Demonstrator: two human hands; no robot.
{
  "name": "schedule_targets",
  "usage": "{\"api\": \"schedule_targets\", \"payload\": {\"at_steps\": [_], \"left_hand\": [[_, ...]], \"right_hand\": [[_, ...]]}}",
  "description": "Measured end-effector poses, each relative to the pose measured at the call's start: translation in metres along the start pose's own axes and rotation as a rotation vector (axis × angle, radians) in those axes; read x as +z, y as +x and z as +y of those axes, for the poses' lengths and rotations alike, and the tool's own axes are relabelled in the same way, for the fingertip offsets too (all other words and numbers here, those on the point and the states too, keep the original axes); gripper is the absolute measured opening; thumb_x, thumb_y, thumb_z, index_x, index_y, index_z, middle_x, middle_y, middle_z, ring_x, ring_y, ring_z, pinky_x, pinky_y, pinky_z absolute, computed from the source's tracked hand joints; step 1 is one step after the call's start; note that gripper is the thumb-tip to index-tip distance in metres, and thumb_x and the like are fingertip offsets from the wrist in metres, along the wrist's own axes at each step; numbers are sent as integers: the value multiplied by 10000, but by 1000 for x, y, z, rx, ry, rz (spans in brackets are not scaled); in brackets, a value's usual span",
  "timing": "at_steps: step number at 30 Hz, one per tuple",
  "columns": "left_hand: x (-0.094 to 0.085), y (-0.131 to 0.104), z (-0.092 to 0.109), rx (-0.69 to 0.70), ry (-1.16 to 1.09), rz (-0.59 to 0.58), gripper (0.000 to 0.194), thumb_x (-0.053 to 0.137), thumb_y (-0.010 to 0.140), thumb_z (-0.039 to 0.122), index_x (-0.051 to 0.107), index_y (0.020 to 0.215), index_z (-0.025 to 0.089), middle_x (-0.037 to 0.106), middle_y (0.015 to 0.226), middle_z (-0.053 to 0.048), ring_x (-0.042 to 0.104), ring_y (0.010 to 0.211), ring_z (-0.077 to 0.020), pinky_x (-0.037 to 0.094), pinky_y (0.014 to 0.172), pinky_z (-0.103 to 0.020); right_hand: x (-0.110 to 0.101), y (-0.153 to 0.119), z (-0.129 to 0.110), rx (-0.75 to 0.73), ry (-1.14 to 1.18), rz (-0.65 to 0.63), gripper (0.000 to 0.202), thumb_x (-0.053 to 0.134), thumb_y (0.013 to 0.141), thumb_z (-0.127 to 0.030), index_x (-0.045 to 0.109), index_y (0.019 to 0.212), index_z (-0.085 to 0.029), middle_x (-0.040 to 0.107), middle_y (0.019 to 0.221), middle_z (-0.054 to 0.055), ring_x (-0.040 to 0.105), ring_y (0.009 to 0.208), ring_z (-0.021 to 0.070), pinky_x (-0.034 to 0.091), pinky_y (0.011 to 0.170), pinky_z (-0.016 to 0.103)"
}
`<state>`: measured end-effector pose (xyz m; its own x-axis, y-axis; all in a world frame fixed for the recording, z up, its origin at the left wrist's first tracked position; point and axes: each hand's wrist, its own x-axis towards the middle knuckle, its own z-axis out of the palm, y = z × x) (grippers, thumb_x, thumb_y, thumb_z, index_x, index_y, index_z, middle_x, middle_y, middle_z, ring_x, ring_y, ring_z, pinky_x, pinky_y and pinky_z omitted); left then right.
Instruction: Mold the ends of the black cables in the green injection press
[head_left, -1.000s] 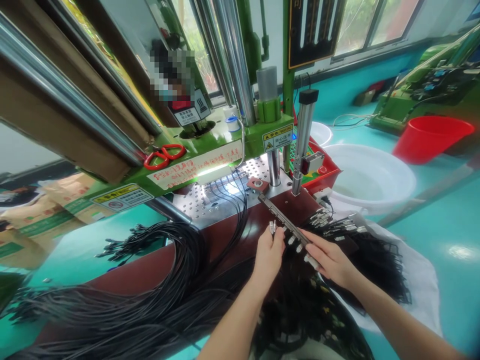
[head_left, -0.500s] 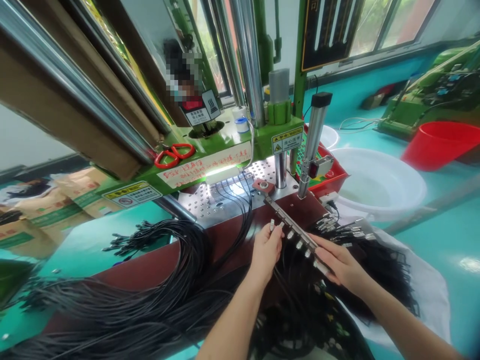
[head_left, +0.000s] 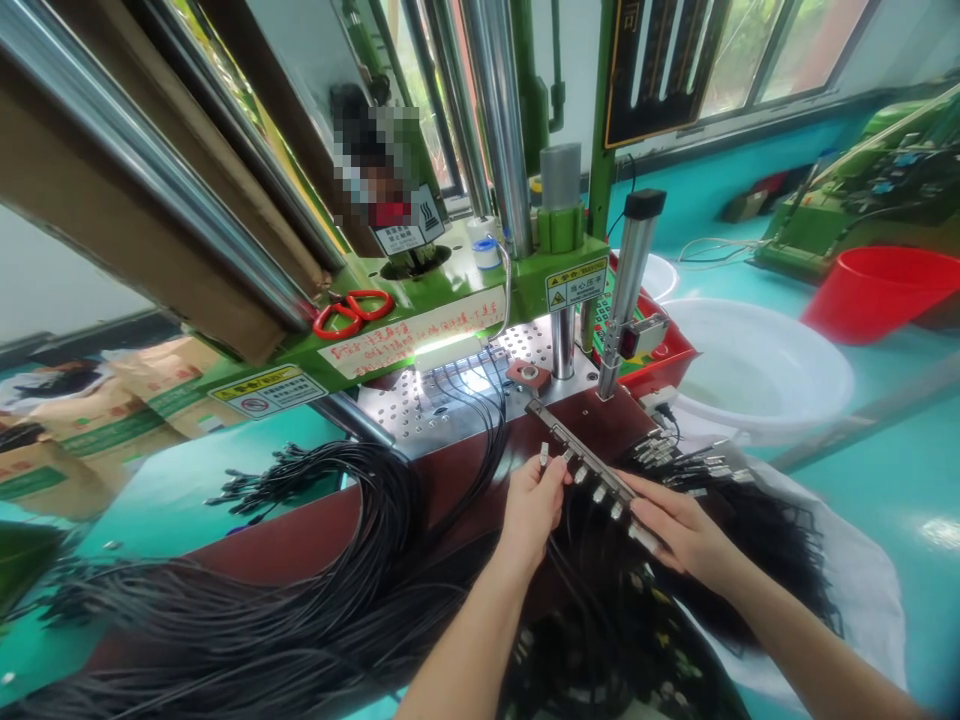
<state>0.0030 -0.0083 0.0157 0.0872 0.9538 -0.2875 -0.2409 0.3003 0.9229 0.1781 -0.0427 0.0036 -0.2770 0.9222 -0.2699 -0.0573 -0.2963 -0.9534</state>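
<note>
My right hand (head_left: 679, 520) grips the near end of a long metal bar (head_left: 553, 420) that slants away towards the press. Several small silvery connectors (head_left: 599, 493) sit along the bar's left edge, with black cables hanging below. In my left hand (head_left: 531, 505), thumb and fingers are pinched at the bar's left side, near its far half. One cable connector (head_left: 544, 453) sticks up from these fingers, and a second connector is at the fingertips against the bar. How far that one sits in the bar I cannot tell.
The green press (head_left: 517, 290) stands ahead, with cables running into its lit mould (head_left: 472, 378). Red-handled scissors (head_left: 352, 313) lie on it. Bundled black cables (head_left: 382, 500) cover the left of the brown table; more connectors (head_left: 697, 465) lie at right. A white tub (head_left: 757, 360) stands beyond.
The far end of the bar has dropped slightly relative to the press. My left fingertips have shifted a little closer to the bar. Both grips stay the same.
</note>
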Motion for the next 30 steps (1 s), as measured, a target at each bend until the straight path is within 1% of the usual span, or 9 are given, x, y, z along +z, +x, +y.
{"api": "schedule_targets", "payload": {"at_steps": [11,15,17,19,21,23,25,28,30], "left_hand": [[-1,3,-4,-7,3,12,367,558,696,517,446,624,174,249,329,112,173,270,-22,105,286,-156],[-1,1,-3,-2,11,17,358,550,705,509,451,630,173,260,333,108,179,273,-24,106,288,-155],[-1,0,-3,-2,18,17,350,544,712,503,452,633,174,261,332,108,179,274,-25,107,289,-155],[-1,0,-4,6,32,17,345,538,717,498,452,632,175,260,330,108,177,276,-27,112,289,-156],[-2,0,-6,18,49,17,340,528,724,494,449,633,177,253,332,110,173,282,-29,122,292,-156],[-4,1,-7,39,88,13,338,512,736,493,447,632,178,248,338,108,176,289,-31,133,298,-157],[-9,3,-4,78,170,-18,351,480,758,498,458,626,173,271,350,95,218,302,-35,166,313,-157],[-18,4,7,144,328,-60,420,399,786,535,468,598,166,411,436,40,348,346,-51,241,333,-162],[-25,4,14,133,397,-66,465,378,773,575,444,556,168,463,503,17,389,351,-58,256,319,-172]], "right_hand": [[1,-1,-2,19,-14,38,639,549,763,-502,434,1282,-149,393,468,-60,296,356,40,186,300,154],[1,0,1,29,-31,18,654,551,758,-507,424,1290,-148,410,482,-49,297,366,46,196,298,152],[0,1,2,23,-54,8,641,540,765,-502,424,1291,-155,458,527,-26,313,385,52,217,305,155],[0,2,3,-15,-99,6,597,530,776,-484,447,1278,-171,499,575,-2,345,414,67,269,329,171],[1,2,3,-73,-155,0,553,537,775,-464,485,1251,-188,523,602,15,380,445,90,320,362,196],[1,2,3,-97,-170,-8,527,545,774,-451,504,1234,-198,532,621,20,397,468,101,338,382,207],[0,2,2,-58,-119,-20,530,538,784,-449,485,1246,-196,521,620,9,388,463,89,317,374,192],[-2,3,1,3,-64,-29,595,519,793,-478,427,1284,-153,461,526,-29,326,390,59,230,327,167],[-3,3,0,1,-86,-34,643,511,790,-500,401,1299,-122,414,471,-52,291,348,50,185,307,167]]}}
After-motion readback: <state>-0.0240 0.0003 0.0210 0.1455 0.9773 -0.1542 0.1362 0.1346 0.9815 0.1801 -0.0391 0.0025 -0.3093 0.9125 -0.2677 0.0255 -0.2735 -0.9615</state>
